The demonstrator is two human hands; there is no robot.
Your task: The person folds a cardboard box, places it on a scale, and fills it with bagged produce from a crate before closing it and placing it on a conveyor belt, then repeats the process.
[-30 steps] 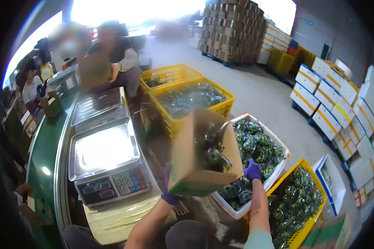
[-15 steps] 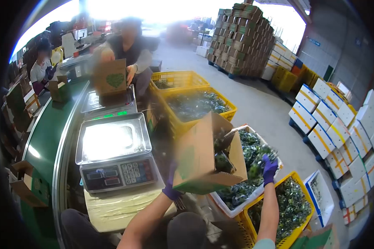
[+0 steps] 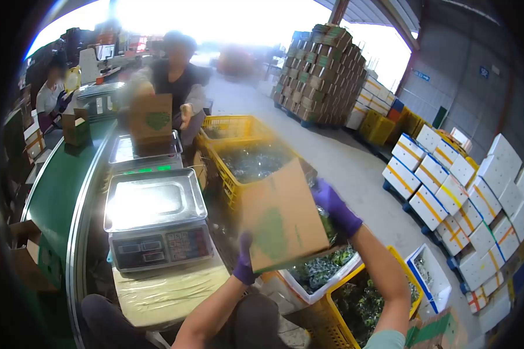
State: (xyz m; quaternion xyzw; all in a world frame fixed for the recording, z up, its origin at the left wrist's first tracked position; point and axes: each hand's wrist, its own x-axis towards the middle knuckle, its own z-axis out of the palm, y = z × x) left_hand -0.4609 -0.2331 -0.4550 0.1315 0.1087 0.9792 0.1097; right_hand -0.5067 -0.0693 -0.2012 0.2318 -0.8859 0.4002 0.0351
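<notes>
A brown cardboard box (image 3: 279, 212) with a green heart print is tilted in front of me. My left hand (image 3: 245, 260), in a purple glove, grips its lower left edge. At the box's open right side is my right hand (image 3: 337, 208), also gloved in purple. Its fingers look curled and are partly hidden by the box, so what they hold cannot be made out. Under the box, a white foam crate (image 3: 348, 269) contains glossy, dark green wrapped leafy goods (image 3: 317, 272). To my left, a digital scale (image 3: 160, 247) carries a bare metal pan (image 3: 155, 200).
Yellow crates (image 3: 224, 181) of greens stand ahead, another yellow crate (image 3: 333, 308) at lower right. A co-worker (image 3: 177, 72) handles a carton (image 3: 151, 119) over a second scale. The green conveyor (image 3: 55, 180) runs along the left. White foam boxes (image 3: 448, 195) are stacked at right.
My right hand has risen from the foam crate to the box's open side. The box has turned, so its printed face shows more. The view has shifted slightly.
</notes>
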